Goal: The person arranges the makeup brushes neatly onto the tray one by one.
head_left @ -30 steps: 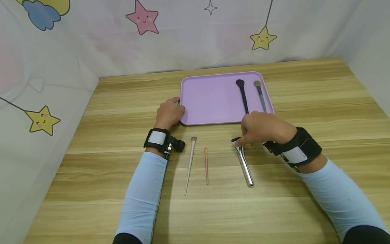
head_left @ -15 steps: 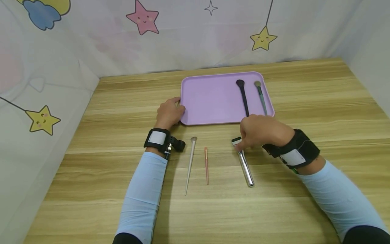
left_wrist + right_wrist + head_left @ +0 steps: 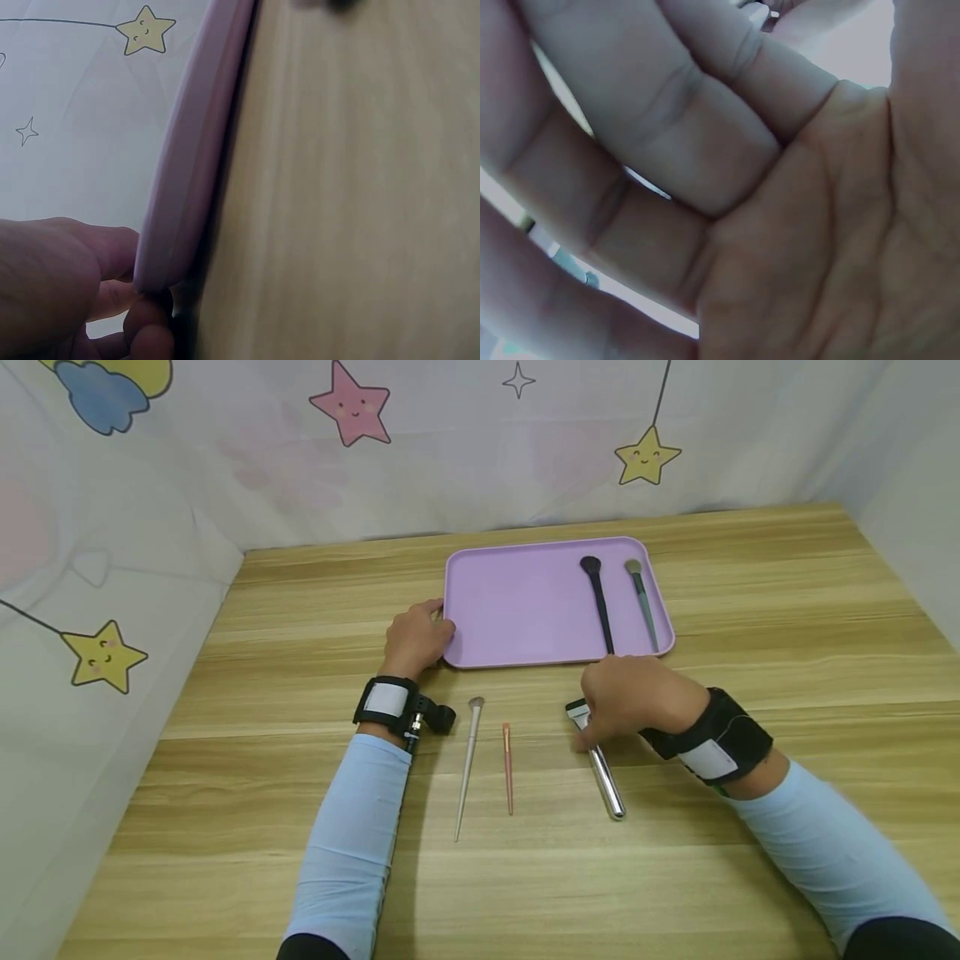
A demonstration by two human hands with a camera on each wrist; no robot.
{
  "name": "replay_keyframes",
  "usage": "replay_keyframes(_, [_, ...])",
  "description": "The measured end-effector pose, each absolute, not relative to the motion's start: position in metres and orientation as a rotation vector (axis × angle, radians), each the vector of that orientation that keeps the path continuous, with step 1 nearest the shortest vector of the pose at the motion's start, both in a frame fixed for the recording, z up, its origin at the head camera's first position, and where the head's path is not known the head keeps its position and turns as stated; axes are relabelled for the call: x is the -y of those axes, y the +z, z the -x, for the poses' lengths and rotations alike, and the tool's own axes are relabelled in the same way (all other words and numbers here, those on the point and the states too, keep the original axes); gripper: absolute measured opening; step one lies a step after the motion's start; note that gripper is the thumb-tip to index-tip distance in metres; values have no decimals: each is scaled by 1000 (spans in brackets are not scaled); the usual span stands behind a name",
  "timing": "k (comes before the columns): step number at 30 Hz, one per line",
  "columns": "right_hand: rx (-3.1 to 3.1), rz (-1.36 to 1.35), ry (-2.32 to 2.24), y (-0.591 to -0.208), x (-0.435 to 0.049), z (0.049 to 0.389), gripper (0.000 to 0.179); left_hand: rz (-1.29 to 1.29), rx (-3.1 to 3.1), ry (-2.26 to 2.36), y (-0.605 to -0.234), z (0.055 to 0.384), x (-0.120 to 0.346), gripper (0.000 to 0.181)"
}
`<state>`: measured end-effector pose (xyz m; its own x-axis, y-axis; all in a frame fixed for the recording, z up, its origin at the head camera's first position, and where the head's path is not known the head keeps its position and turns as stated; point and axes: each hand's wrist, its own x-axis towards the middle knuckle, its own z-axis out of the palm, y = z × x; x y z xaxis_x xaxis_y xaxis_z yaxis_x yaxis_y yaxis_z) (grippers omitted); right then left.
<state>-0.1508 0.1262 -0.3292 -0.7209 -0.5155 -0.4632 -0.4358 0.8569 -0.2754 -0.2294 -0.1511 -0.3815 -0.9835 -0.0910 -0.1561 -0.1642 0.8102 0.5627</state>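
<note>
My left hand point(image 3: 418, 640) holds the lower left corner of a lilac tray point(image 3: 510, 602). In the left wrist view, the thumb lies against the tray's rim point(image 3: 180, 172) with curled fingers beneath it. My right hand point(image 3: 637, 695) is at a silver makeup brush point(image 3: 606, 783) lying in front of the tray, its thumb beside the handle just below the flat head. Its other fingertips are hidden in the head view. The right wrist view shows curled fingers point(image 3: 660, 127) and a sliver of shiny metal at the top.
A black makeup brush point(image 3: 597, 596) and a green-handled one point(image 3: 642, 603) lie at the tray's right end. On the wooden table point(image 3: 300, 610) lie a long pale brush point(image 3: 468, 766) and a short pink brush point(image 3: 508, 768). A patterned cloth point(image 3: 450, 460) hangs behind.
My right hand has slid down and slightly left along the silver brush, from its head to the upper handle. The brush's head has shifted slightly left. My left hand stays put.
</note>
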Motion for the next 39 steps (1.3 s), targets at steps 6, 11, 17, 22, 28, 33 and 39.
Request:
replay_keyframes(6, [-2512, 733, -160, -331, -124, 150, 38, 193, -2878, 912, -382, 230, 152, 58])
replay_keyframes(11, [-2497, 729, -176, -332, -125, 150, 39, 200, -2873, 922, -382, 228, 151, 58])
replay_keyframes(17, [-2502, 720, -186, -333, -125, 151, 38, 202, -2872, 919, -382, 228, 151, 58])
replay_keyframes(22, [-2500, 720, -269, -333, -126, 154, 37, 195, -2874, 921, -383, 229, 151, 58])
replay_keyframes(28, [-2497, 716, -442, -332, -127, 158, 31, 195, -2873, 929, -383, 229, 151, 58])
replay_keyframes(33, [-2530, 712, -507, -332, -127, 159, 27, 198, -2873, 927, -382, 228, 152, 58])
replay_keyframes(39, [-2562, 697, -530, -331, -127, 160, 19, 203, -2865, 931, -383, 229, 152, 58])
